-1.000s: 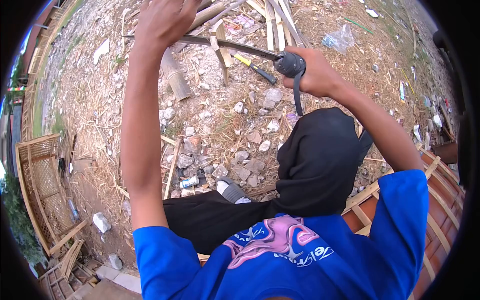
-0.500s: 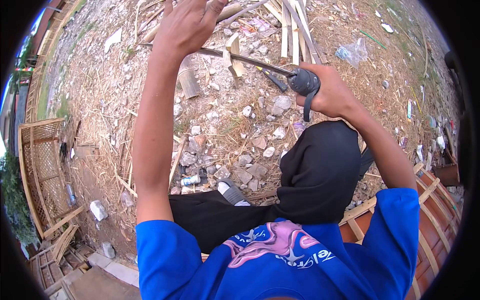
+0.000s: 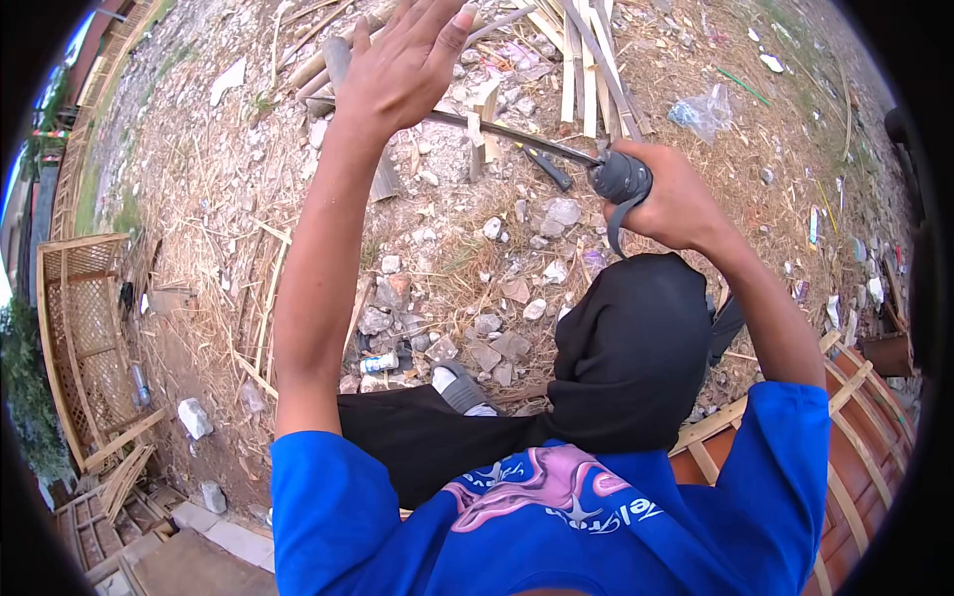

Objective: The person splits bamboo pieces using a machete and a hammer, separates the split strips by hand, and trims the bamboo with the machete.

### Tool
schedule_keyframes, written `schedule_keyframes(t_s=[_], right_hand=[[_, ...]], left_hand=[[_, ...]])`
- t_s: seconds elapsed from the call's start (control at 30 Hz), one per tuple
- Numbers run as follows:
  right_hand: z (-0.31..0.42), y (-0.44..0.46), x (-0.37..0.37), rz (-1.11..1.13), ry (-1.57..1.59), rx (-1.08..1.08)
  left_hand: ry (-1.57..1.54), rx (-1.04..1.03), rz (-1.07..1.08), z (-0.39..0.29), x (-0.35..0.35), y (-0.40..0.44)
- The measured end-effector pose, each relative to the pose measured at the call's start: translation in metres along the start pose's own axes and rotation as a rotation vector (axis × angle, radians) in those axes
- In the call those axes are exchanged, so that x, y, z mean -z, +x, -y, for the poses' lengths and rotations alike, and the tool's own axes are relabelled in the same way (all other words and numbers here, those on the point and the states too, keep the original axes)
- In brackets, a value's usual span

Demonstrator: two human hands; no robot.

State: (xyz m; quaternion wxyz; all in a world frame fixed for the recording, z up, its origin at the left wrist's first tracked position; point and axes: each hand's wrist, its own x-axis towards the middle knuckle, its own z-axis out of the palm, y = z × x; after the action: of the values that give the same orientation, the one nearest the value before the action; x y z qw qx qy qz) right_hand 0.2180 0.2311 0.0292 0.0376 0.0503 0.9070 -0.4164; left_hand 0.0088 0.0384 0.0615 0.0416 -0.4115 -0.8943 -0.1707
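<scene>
Machete (image 3: 542, 141): one, long, narrow and dark in the blade, with a thick, black-wrapped handle (image 3: 621, 177). A black strap (image 3: 615, 230) loops down from the handle. The blade runs across the upper part of the view, over the littered ground (image 3: 437, 253), passing behind the left wrist; a dark end shows on that wrist's far side, near some poles (image 3: 316, 68).

Right hand (image 3: 664, 199): forearm reaching forward and inward from the right sleeve, elbow bent. Grip closed, fingers wrapped round the machete's handle.

Left hand (image 3: 402, 65): arm stretched nearly straight ahead, back of the hand towards the viewer, over the line of the blade. Fingers extended, some cut off by the upper edge. Palm side hidden; whether it holds anything, cannot tell.

Wood piece (image 3: 475, 130): small, pale, at mid-blade; contact with the blade appears likely but is not clear.

Tool handle (image 3: 550, 169): black with a touch of yellow, lying on the ground just below the blade.

Slats (image 3: 586, 74): several, long and pale, on the ground beyond the machete's handle.

Plastic bag (image 3: 702, 112): clear and crumpled, right of the slats.
</scene>
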Motion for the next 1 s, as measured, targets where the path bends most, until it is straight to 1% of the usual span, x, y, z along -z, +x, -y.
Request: schedule_keyframes(t_s=[0.1, 0.13, 0.17, 0.2, 0.27, 0.3, 0.4, 0.43, 0.53, 0.63, 0.67, 0.7, 0.73, 0.8, 0.83, 0.93, 0.97, 1.0], right_hand=[[-0.005, -0.003, 0.000, -0.036, 0.010, 0.005], [-0.007, -0.003, 0.001, -0.031, 0.017, 0.001], [-0.010, -0.002, -0.001, -0.016, 0.028, -0.010], [-0.009, 0.000, 0.000, -0.004, 0.024, -0.027], [-0.007, 0.004, 0.000, 0.011, 0.018, -0.047], [-0.009, 0.005, -0.002, 0.018, 0.015, -0.058], [-0.007, 0.008, -0.008, -0.003, 0.049, -0.060], [-0.004, 0.009, -0.007, -0.011, 0.052, -0.054], [-0.013, 0.010, -0.013, -0.014, 0.056, 0.009], [-0.007, 0.010, -0.010, -0.020, 0.075, -0.013], [-0.008, 0.010, -0.008, -0.031, 0.066, 0.011], [-0.011, 0.010, -0.008, -0.040, 0.061, 0.026], [-0.015, 0.008, -0.012, -0.035, 0.063, 0.029], [-0.009, 0.004, -0.013, 0.001, 0.068, -0.016], [-0.006, 0.006, -0.011, 0.015, 0.067, -0.028], [0.006, -0.001, -0.012, 0.001, 0.027, 0.004], [0.009, -0.002, -0.010, -0.028, 0.004, 0.019], [0.008, 0.000, -0.011, 0.036, 0.036, -0.044]], left_hand=[[-0.005, -0.015, -0.056, 0.006, -0.008, 0.008], [0.016, 0.034, -0.057, -0.011, 0.012, 0.006], [-0.122, -0.080, -0.177, -0.021, 0.027, 0.003], [0.027, -0.134, -0.346, -0.037, 0.045, -0.004], [0.009, -0.107, -0.372, -0.041, 0.057, -0.004], [0.004, -0.120, -0.371, -0.032, 0.044, -0.002], [-0.046, 0.033, 0.027, -0.005, -0.007, -0.001], [-0.011, 0.083, -0.027, 0.001, -0.010, 0.007], [-0.045, -0.046, -0.002, 0.001, 0.000, 0.002], [0.098, 0.061, -0.004, -0.008, 0.009, 0.005], [-0.098, 0.027, -0.005, -0.008, 0.019, 0.003], [0.002, -0.008, -0.172, 0.011, 0.017, 0.009], [-0.012, -0.060, -0.280, -0.011, 0.044, 0.005], [-0.021, -0.081, -0.367, -0.033, 0.060, 0.001], [-0.007, -0.064, -0.357, -0.033, 0.054, 0.004], [-0.106, -0.094, -0.107, 0.000, -0.018, -0.005], [-0.256, -0.152, -0.153, 0.006, -0.015, -0.002], [-0.252, -0.146, -0.148, 0.005, -0.017, -0.004]])
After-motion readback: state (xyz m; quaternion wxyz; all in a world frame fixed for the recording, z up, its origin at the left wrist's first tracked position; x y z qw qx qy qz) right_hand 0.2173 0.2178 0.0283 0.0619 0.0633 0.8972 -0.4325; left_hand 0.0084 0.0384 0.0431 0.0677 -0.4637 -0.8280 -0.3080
